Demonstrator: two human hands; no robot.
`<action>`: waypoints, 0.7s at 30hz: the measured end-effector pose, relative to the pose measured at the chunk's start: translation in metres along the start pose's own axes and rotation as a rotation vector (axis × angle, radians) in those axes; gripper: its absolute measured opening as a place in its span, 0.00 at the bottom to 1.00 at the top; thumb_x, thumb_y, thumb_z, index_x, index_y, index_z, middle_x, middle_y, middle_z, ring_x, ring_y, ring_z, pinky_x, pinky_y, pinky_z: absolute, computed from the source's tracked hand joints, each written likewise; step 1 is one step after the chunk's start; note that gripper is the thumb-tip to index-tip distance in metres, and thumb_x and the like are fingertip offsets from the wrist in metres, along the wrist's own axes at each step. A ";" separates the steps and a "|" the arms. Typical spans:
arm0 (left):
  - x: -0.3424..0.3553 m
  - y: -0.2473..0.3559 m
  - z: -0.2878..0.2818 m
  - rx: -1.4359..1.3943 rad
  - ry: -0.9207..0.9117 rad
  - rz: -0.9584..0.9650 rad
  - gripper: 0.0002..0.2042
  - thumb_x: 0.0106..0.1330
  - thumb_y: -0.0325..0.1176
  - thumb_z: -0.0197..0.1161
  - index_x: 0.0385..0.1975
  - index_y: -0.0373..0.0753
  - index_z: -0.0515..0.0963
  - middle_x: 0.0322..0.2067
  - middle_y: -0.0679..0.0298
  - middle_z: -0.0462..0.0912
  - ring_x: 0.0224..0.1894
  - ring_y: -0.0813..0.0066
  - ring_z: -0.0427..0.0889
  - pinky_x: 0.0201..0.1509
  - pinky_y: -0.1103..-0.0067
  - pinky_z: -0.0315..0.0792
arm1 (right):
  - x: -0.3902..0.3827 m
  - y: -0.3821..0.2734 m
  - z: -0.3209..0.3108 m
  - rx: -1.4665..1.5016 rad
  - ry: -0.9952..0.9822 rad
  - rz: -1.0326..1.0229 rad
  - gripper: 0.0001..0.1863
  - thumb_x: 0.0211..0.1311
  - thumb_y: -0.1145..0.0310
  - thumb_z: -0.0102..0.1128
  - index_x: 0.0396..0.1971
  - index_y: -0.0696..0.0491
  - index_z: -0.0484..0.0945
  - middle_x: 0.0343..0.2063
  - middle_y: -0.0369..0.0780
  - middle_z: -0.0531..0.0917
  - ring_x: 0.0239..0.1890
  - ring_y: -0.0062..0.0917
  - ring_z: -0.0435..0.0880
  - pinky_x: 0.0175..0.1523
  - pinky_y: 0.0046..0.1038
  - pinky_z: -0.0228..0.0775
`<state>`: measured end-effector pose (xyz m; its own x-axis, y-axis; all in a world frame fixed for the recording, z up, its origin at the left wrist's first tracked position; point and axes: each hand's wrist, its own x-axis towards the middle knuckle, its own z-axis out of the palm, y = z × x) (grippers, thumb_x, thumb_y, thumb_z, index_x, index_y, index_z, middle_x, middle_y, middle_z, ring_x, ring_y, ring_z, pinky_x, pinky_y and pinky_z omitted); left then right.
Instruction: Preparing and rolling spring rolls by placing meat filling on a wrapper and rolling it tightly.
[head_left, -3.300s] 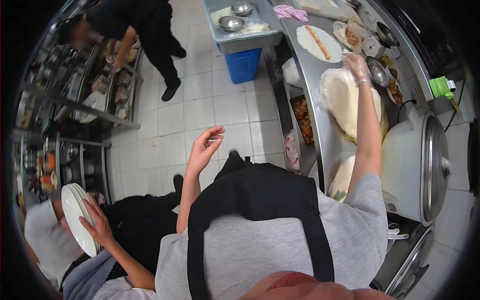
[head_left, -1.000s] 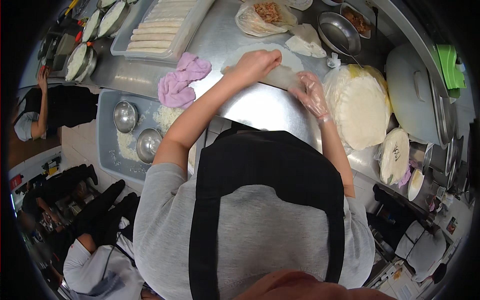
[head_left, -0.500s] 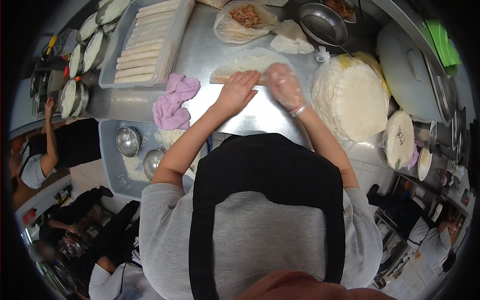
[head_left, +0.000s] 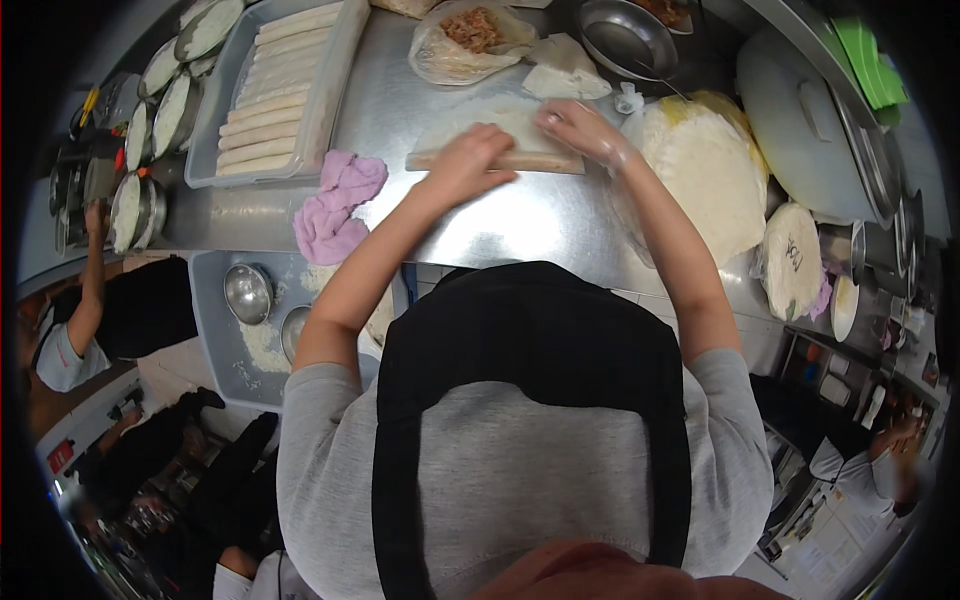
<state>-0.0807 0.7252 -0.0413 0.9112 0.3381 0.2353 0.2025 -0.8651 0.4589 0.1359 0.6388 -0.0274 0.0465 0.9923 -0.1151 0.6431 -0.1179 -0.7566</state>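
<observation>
A thin, pale round wrapper (head_left: 507,112) lies on the steel counter, its near edge rolled around a filling into a long spring roll (head_left: 545,162). My bare left hand (head_left: 470,162) rests over the left part of that roll, fingers bent over it and thumb stretched out along the near side. My right hand (head_left: 585,130), in a clear plastic glove, is at the wrapper's right edge. Its fingers are curled together there on the thin sheet. Beyond the wrapper sits an open plastic bag of orange-brown shredded filling (head_left: 472,32), with folded wrapper pieces (head_left: 565,68) beside it.
At left stands a plastic tub (head_left: 318,150) with rows of finished rolls, near a pink cloth (head_left: 338,205). A stack of wrappers (head_left: 700,180) and a metal bowl (head_left: 628,40) lie right. Below left is a grey bin (head_left: 225,350) with metal bowls. Other people stand around the edges.
My right hand has slid outward to the wrapper's right edge and its fingers have curled. My left hand stays on the roll, fingers more bent. More of the roll shows between the hands.
</observation>
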 end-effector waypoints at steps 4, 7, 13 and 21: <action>0.033 0.022 0.036 -0.191 -0.079 0.073 0.17 0.48 0.39 0.68 0.34 0.37 0.74 0.35 0.57 0.76 0.43 0.59 0.74 0.47 0.68 0.68 | 0.040 0.013 0.000 0.188 -0.185 0.338 0.20 0.61 0.54 0.51 0.28 0.58 0.76 0.26 0.39 0.78 0.27 0.20 0.74 0.32 0.24 0.68; 0.030 0.026 0.044 -0.168 -0.080 0.038 0.17 0.47 0.38 0.68 0.33 0.36 0.74 0.35 0.57 0.76 0.42 0.58 0.74 0.46 0.68 0.69 | 0.036 0.017 0.004 0.287 -0.137 0.325 0.17 0.61 0.56 0.53 0.29 0.58 0.75 0.25 0.38 0.77 0.26 0.18 0.74 0.31 0.22 0.68; 0.036 0.040 0.056 -0.147 -0.022 0.057 0.15 0.48 0.36 0.68 0.32 0.36 0.73 0.34 0.57 0.76 0.42 0.58 0.74 0.45 0.69 0.69 | 0.040 0.028 0.007 0.336 -0.150 0.321 0.17 0.61 0.56 0.54 0.30 0.58 0.75 0.25 0.37 0.77 0.26 0.19 0.74 0.32 0.23 0.68; 0.033 0.039 0.057 -0.138 0.048 0.128 0.16 0.49 0.37 0.68 0.32 0.36 0.72 0.34 0.56 0.75 0.41 0.58 0.74 0.46 0.69 0.68 | 0.039 0.024 0.011 0.260 -0.113 0.298 0.16 0.63 0.56 0.54 0.29 0.56 0.75 0.23 0.32 0.73 0.27 0.18 0.69 0.34 0.21 0.65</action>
<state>-0.0224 0.6814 -0.0648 0.9075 0.2491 0.3382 0.0323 -0.8442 0.5351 0.1452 0.6741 -0.0573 0.1077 0.9045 -0.4126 0.3989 -0.4195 -0.8155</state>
